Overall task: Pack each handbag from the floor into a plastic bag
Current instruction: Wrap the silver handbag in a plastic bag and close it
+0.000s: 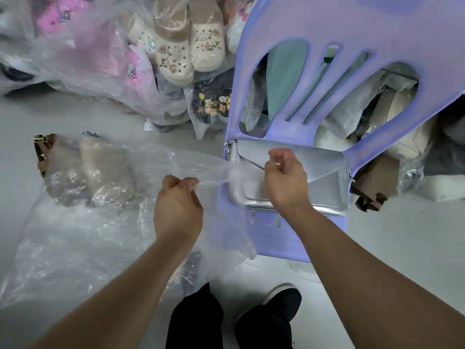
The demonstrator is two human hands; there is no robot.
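Head view: your left hand and right hand pinch the plastic bag above the silver handbag on the purple chair; you are likely opening it, so next spread its mouth wide.

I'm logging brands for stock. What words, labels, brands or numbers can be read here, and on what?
No text is readable.
Charms on the cream clogs: possible lettering, too small and blurred to read.
Small white label low in the bagged pile: blurred, unreadable.
Silver handbag: no brand or lettering shows.
Plastic bag: no print shows.
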